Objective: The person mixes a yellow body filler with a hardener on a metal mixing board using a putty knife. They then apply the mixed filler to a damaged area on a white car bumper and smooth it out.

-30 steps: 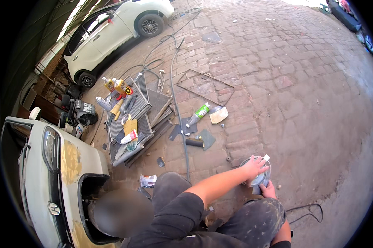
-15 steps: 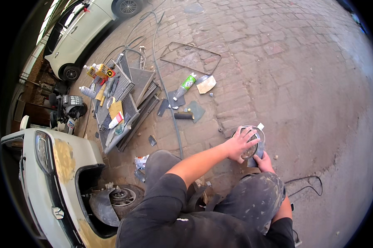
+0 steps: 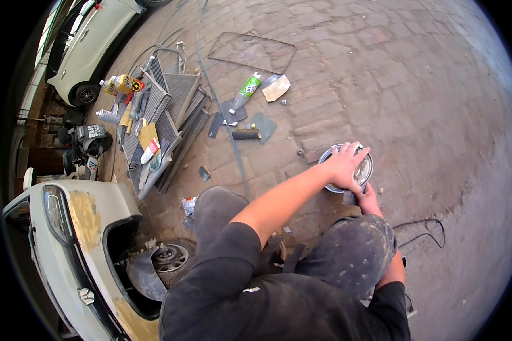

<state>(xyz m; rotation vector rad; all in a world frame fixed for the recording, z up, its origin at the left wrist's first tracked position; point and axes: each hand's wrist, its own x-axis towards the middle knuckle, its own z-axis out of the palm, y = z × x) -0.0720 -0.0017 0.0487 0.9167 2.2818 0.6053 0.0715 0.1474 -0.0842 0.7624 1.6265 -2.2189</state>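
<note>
A round metal tin [image 3: 322, 154] with a pale rim stands in front of my right knee. My left hand [image 3: 343, 169] reaches over it, fingers spread across the top and gripping it; part of a grey, smeared inner surface [image 3: 362, 170] shows beside the fingers. Whether a loose lid lies under the palm is hidden. Against the tin's near side, my right hand [image 3: 368, 201] closes on a flat grey piece [image 3: 350, 198], mostly covered, whose kind I cannot make out.
Radiators [image 3: 170, 122] stacked at left carry tools, bottles and tubes. A green-labelled bottle [image 3: 246, 91], dark sheets and a black roll [image 3: 246, 135] lie on the brick paving. A hose [image 3: 217, 99] and black cable [image 3: 429, 220] cross the ground. A car front [image 3: 85, 204] stands at left.
My hands and the tin have shifted up in the picture. The left hand now lies over the tin's top, where before it held a tilted round part toward me. The whole view has shifted somewhat.
</note>
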